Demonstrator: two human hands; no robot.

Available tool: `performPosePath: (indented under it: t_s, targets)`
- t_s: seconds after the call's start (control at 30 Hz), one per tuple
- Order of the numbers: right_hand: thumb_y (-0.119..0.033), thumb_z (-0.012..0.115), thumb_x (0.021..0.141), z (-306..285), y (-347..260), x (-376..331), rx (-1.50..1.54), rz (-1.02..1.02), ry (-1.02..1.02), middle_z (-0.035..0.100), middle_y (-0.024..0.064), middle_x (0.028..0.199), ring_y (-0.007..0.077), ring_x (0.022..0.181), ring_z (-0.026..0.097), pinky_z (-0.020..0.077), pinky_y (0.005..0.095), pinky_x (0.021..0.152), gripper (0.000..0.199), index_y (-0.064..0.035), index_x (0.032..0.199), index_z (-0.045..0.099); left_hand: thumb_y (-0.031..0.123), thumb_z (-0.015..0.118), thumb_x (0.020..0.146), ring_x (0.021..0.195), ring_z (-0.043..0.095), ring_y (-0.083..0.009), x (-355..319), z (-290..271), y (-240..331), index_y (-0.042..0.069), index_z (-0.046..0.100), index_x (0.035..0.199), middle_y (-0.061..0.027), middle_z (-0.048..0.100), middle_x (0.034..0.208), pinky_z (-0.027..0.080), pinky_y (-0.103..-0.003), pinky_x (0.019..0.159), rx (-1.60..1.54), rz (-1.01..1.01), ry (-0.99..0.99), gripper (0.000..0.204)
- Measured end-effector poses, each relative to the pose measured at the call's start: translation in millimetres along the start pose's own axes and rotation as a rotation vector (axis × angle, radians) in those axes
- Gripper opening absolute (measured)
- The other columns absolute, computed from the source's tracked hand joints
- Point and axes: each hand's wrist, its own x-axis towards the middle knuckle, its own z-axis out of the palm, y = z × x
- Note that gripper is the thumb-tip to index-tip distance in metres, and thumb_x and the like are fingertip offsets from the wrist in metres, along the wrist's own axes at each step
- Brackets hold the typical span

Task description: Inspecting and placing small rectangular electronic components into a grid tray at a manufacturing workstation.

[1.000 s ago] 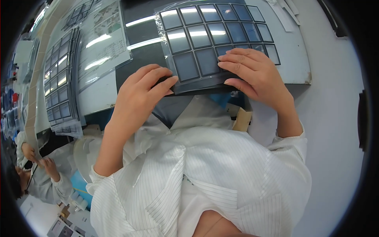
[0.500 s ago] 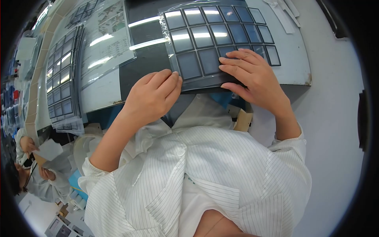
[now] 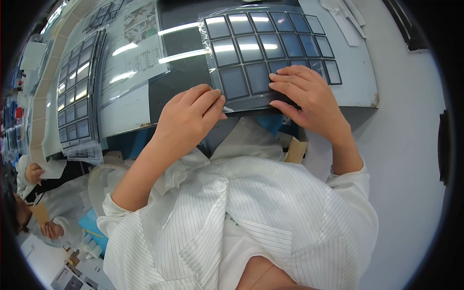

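A sheet of dark-framed, grey-blue rectangular panels (image 3: 235,81) under clear plastic film (image 3: 208,41) lies at the front edge of the table. At its near left corner my left hand (image 3: 191,113) is closed, thumb and fingers pinching the edge of the film. A small whitish bit of the film shows beside those fingertips. My right hand (image 3: 309,99) rests on the near side of the sheet, right of the middle. Its fingers are stretched over the panels and the thumb lies by the front edge, hiding some panels.
On the left, a stack of similar panel sheets (image 3: 77,99) lies by a clear-covered printed paper (image 3: 133,63). White strips (image 3: 340,19) sit at the far right of the table (image 3: 362,92). A co-worker's hand (image 3: 50,229) holds a tan card at the lower left.
The panel sheet sits slightly lower in view. My left fingers have shifted a little, and a bit of film now shows beside them. The co-worker's hands have moved apart.
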Motion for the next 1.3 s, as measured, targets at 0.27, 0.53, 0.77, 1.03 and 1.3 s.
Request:
performPosePath:
  t_s: [0.27,0.53,0.77,1.03,1.3]
  targets:
    - [-0.024,0.078,0.073,-1,-1,0,-0.015,-0.017,0.013,0.068,0.0092,0.104,0.0272,0.105,0.061,0.0479,0.0406,0.094,0.036,-0.0027,0.1,0.067,0.011,0.071,0.076,0.095,0.064,-0.0227,-5,5,-6,0.004,0.066,0.099,-0.0074,0.066,0.101,0.055,-0.032,0.074,0.104,0.114,0.061,0.025]
    - [-0.032,0.078,0.073,1,-12,7,-0.153,-0.031,-0.009,0.067,0.0092,0.098,0.0252,0.097,0.062,0.0476,0.0415,0.095,0.047,-0.004,0.108,0.065,0.006,0.07,0.078,0.076,0.066,-0.0218,9,-1,2,0.004,0.064,0.092,-0.0052,0.066,0.091,0.053,-0.031,0.065,-0.119,-0.07,0.194,0.016]
    - [-0.018,0.073,0.078,18,-19,7,-0.384,-0.119,0.072,0.068,0.0101,0.097,0.0248,0.093,0.064,0.0491,0.0426,0.093,0.033,0.0007,0.104,0.066,0.005,0.069,0.078,0.073,0.065,-0.0221,11,0,7,0.005,0.063,0.089,-0.0061,0.064,0.087,0.052,-0.03,0.059,-0.197,-0.154,0.242,0.012]
    - [-0.011,0.07,0.079,21,-23,2,-0.464,-0.137,0.182,0.07,0.0104,0.09,0.0232,0.088,0.066,0.0488,0.0441,0.094,0.026,0.0019,0.101,0.068,0.021,0.065,0.092,0.082,0.066,-0.0185,14,4,0,-0.001,0.053,0.105,-0.0105,0.062,0.093,0.055,-0.027,0.072,-1.209,-0.808,0.406,0.028]
    - [-0.011,0.07,0.079,3,-26,18,-0.459,-0.17,0.11,0.069,0.0088,0.086,0.0211,0.085,0.066,0.0466,0.0463,0.097,0.021,0.0017,0.095,0.069,0.041,0.055,0.097,0.101,0.064,-0.0263,45,0,-4,-0.007,0.049,0.116,-0.0201,0.06,0.115,0.055,-0.035,0.09,-2.229,-1.168,-0.078,0.052]
